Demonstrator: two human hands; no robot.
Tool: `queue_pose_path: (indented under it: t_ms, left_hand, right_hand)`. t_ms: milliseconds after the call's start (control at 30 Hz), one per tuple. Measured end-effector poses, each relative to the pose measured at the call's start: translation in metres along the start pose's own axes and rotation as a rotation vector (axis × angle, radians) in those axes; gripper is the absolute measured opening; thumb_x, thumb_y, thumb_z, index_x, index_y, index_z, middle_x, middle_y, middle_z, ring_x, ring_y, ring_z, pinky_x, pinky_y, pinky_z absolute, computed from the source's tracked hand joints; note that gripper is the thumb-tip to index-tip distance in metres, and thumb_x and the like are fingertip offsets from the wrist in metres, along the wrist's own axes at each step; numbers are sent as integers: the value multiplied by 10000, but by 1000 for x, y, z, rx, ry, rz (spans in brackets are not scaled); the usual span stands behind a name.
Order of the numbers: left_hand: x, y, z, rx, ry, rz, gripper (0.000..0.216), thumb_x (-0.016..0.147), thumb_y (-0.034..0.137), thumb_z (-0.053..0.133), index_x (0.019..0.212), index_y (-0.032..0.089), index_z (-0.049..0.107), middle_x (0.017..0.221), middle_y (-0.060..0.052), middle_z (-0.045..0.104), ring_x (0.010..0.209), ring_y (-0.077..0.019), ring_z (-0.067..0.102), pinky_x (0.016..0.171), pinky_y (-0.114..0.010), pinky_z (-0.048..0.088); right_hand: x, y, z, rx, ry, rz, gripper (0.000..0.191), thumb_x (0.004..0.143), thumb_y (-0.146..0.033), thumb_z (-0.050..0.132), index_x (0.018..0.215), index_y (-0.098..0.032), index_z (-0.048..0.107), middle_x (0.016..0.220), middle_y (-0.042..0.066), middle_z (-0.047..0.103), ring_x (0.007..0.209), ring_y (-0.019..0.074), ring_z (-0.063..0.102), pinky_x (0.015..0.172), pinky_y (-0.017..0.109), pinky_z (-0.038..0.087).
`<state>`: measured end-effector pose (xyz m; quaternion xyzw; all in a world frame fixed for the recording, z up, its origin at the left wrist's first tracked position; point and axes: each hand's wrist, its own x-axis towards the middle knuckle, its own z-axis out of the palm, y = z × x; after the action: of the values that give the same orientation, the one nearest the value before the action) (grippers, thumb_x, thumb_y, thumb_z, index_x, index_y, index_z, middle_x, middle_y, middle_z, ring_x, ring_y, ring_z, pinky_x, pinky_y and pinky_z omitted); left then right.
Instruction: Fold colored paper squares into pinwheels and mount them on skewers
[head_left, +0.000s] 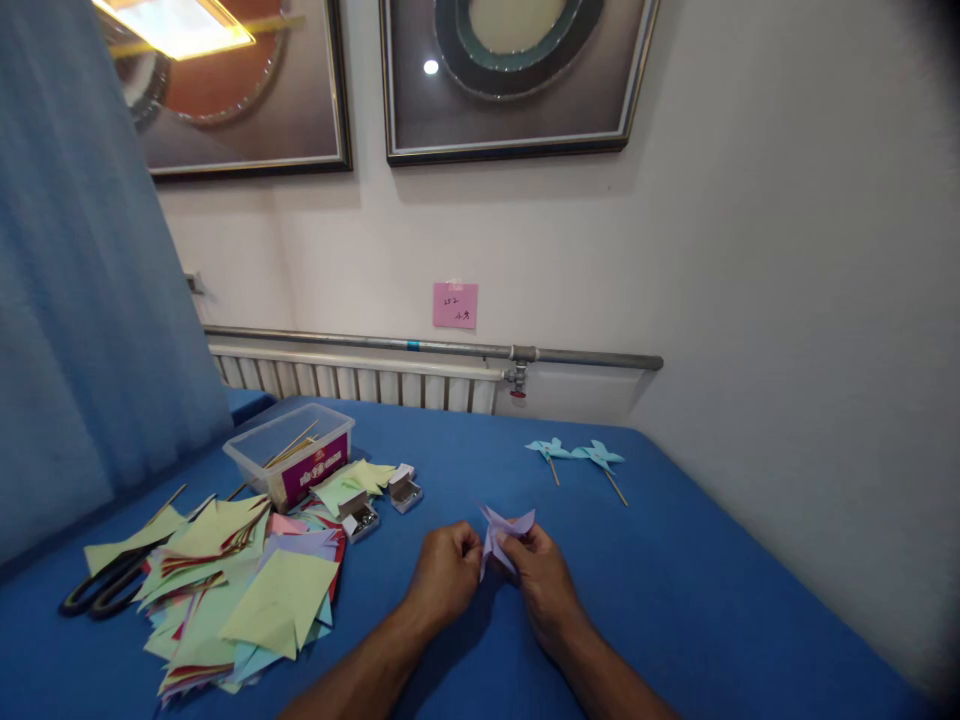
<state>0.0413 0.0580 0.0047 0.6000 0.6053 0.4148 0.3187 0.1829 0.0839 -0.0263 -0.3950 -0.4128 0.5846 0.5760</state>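
Observation:
A purple paper pinwheel (495, 535), its corners folded in, is pinched between the thumb and fingers of my right hand (544, 580) above the blue table. At its left edge is my left hand (446, 570), fingers curled closed; anything inside them is hidden. Two light-blue pinwheels on sticks, a left one (549, 448) and a right one (600, 455), lie farther back to the right. Left of my hands are two small open boxes, the nearer box (361, 520) with small metal pieces in it and the farther box (405, 492).
A heap of coloured paper squares (281, 600) covers the table's left side, with black-handled scissors (112, 585) beside it. Behind stands a clear plastic tub (319, 465) with thin wooden sticks (292, 447). A blue curtain (97, 280) hangs at left; a radiator (360, 378) runs along the wall.

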Motion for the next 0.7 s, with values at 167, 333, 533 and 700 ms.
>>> queue_pose_path:
  t_ms: [167, 333, 533, 700]
  left_hand:
    - [2, -2, -7, -150, -158, -80, 107, 734, 120, 537, 673, 187, 593, 536, 53, 520, 490, -94, 430, 506, -218, 295]
    - [3, -3, -16, -172, -223, -74, 82, 696, 140, 581, 623, 175, 594, 543, 50, 528, 495, -85, 423, 504, -221, 301]
    - [11, -3, -19, -416, -80, -215, 130, 667, 162, 652, 591, 186, 548, 452, 55, 505, 412, -78, 412, 444, -212, 277]
    - [15, -2, -24, -493, -33, -215, 175, 672, 227, 681, 608, 197, 520, 479, 41, 532, 428, -97, 498, 431, -204, 343]
  right_hand:
    - [0, -6, 0, -47, -7, -5, 348, 640, -373, 859, 916, -193, 746, 803, 41, 775, 740, 243, 716, 679, 321, 552]
    - [0, -17, 0, -74, -54, 7, 402, 611, -379, 879, 932, -182, 739, 771, 42, 768, 683, 233, 702, 644, 320, 538]
    - [4, -22, -4, -88, 138, -50, 476, 628, -504, 845, 963, -213, 673, 836, 47, 752, 721, 232, 702, 640, 330, 550]
    - [-8, -15, -1, -302, -25, -87, 326, 749, -539, 711, 788, -231, 611, 686, -11, 641, 548, 162, 574, 516, 283, 427]
